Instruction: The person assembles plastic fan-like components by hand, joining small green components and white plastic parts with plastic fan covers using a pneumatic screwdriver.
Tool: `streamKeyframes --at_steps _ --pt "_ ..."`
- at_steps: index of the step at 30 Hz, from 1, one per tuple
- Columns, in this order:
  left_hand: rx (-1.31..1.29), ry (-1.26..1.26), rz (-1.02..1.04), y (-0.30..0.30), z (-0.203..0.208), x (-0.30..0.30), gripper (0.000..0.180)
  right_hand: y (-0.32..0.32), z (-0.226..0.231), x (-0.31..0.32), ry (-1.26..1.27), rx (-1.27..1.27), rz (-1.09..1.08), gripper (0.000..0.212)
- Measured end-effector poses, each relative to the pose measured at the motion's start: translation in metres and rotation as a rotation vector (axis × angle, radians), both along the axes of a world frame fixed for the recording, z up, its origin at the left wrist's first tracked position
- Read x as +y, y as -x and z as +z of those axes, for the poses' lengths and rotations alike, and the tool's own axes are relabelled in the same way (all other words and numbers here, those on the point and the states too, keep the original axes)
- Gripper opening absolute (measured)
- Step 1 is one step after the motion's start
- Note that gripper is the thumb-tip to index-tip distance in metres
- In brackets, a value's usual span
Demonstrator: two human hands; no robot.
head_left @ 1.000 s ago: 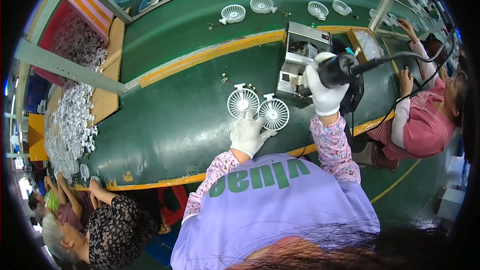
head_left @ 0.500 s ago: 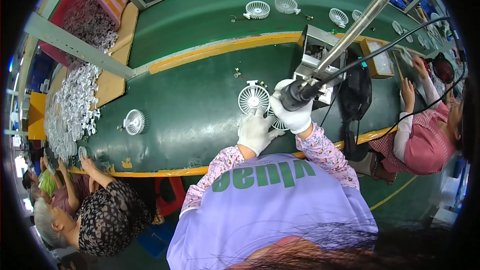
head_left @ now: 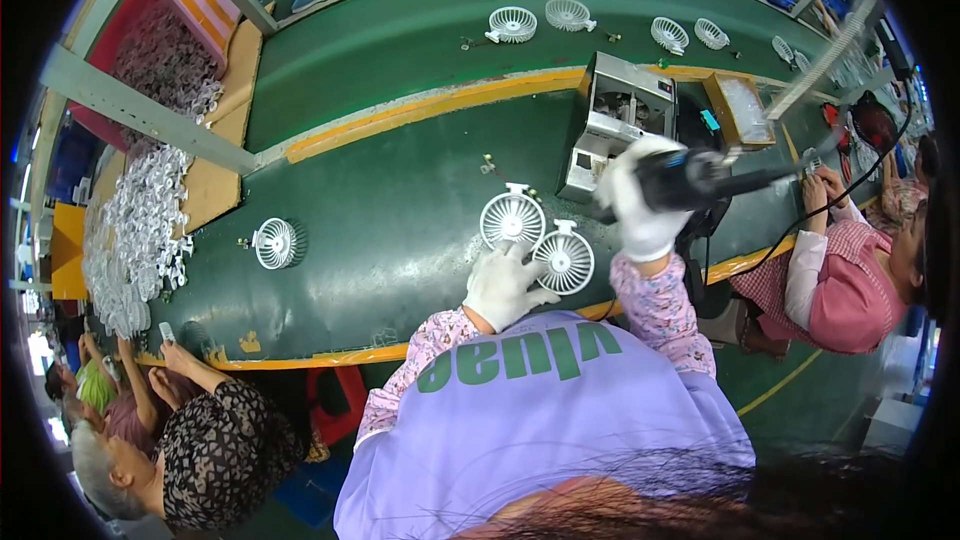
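My left hand [head_left: 505, 285], in a white glove, lies with fingers spread on the lower rim of a white fan housing [head_left: 513, 212]. Its thumb reaches out just below a second white fan housing [head_left: 565, 262], which sits against the first one. Both are round slatted cages lying flat on the green table, each with a short stub pointing away from me. My right hand [head_left: 645, 210], also gloved, is wrapped round a black electric screwdriver [head_left: 672, 180], raised right of the housings and somewhat blurred. The screwdriver's tip cannot be made out.
A metal screw feeder [head_left: 622, 105] stands beyond my right hand, with a small carton [head_left: 745, 110] to its right. Another fan housing [head_left: 275, 243] lies to the left, near a heap of clear parts [head_left: 140, 230]. More housings [head_left: 512, 25] lie on the far belt. People sit at both sides.
My right hand has carried the screwdriver away from the second housing to the right, uncovering that housing. My left hand has stayed on the first housing, shifting only slightly.
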State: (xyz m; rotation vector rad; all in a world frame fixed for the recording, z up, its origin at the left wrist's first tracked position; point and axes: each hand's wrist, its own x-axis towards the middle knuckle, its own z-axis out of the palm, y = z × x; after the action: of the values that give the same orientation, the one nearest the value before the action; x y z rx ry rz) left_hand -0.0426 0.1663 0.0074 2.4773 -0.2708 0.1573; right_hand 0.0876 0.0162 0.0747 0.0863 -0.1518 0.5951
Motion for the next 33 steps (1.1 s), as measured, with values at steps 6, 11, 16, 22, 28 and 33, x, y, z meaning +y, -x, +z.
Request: streamKeyframes --at_steps 6,11,16,22,28,33 --pt "0.013 0.008 -0.143 -0.01 -0.002 -0.008 0.037 -0.014 0.015 -0.002 1.279 -0.65 -1.025 0.033" --pt "0.104 -0.035 -0.144 -0.01 0.001 -0.007 0.04 0.015 0.012 0.012 1.151 -0.644 -0.754 0.035" --pt "0.066 -0.02 -0.143 -0.009 0.002 -0.009 0.039 0.028 -0.012 0.036 1.066 -0.575 -0.577 0.033" --pt "0.054 -0.01 -0.14 -0.008 -0.002 -0.009 0.038 0.028 -0.029 0.046 1.242 -0.654 -0.54 0.027" --pt "0.062 -0.021 -0.139 -0.009 -0.002 -0.01 0.038 0.025 -0.024 0.045 1.243 -0.995 -0.613 0.029" --pt "0.092 -0.041 -0.16 -0.008 -0.003 -0.009 0.04 0.03 -0.022 0.04 1.145 -0.571 -0.455 0.028"
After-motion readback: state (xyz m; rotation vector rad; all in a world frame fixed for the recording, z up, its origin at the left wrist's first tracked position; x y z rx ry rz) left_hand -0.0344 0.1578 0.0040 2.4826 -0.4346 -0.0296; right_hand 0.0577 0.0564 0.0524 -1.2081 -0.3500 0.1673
